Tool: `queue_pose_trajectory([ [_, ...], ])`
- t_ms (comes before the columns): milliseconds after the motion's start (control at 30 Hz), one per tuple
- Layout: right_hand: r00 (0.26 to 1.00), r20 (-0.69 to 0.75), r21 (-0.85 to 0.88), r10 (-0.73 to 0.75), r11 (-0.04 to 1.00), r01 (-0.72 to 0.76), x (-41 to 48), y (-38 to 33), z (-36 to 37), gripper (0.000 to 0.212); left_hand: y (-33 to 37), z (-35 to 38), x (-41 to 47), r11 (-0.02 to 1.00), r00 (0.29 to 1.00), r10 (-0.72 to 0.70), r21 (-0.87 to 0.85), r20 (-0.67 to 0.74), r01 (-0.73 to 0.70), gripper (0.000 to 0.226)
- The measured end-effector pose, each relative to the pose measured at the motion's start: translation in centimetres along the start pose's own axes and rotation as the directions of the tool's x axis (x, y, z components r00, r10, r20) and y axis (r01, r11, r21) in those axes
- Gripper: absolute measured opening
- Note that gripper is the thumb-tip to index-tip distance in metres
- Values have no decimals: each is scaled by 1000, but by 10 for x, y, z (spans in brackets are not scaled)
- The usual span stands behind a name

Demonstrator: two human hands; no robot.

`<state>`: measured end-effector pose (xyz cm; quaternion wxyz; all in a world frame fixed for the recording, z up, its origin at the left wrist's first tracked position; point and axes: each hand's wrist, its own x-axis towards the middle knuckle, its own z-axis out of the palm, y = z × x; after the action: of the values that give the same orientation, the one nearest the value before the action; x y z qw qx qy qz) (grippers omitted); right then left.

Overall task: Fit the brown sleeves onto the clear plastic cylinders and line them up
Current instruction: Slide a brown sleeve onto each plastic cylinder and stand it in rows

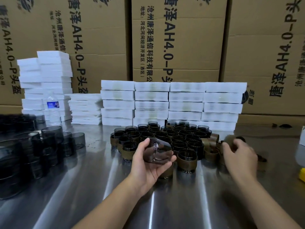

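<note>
My left hand [146, 164] holds a bare clear smoky plastic cylinder [158, 152] on its side, fingers curled round it, just in front of the lined-up group. That group of sleeved cylinders [165, 138] stands upright in rows on the steel table, each wrapped in a brown sleeve. To the right, my right hand [239, 156] is blurred and reaches into a pile of loose brown sleeves [211, 146]; its fingers are curled over one, but the grip is unclear.
Stacks of bare smoky cylinders [33, 146] fill the left of the steel table [165, 204]. White foam boxes [173, 103] and a water bottle [52, 108] stand behind, with cardboard cartons [178, 38] at the back. A yellow object [302, 175] lies at the right edge.
</note>
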<state>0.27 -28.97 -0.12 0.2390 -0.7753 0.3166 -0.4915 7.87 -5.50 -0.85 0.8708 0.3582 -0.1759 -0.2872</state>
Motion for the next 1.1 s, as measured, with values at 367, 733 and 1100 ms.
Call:
queue_pose_trajectory([
  [367, 748, -58, 203, -661, 726, 657, -58, -50, 21, 10, -4, -10, 6, 987, 997, -33, 162, 73, 21, 55],
  [733, 887, 129, 290, -444, 872, 394, -62, -49, 23, 34, -10, -20, 16, 935, 987, 164, 319, 4, -156, 68],
  [1100, 742, -112, 289, -661, 693, 661, -69, -58, 19, 32, -10, -17, 18, 933, 979, 204, 308, -19, -188, 81],
])
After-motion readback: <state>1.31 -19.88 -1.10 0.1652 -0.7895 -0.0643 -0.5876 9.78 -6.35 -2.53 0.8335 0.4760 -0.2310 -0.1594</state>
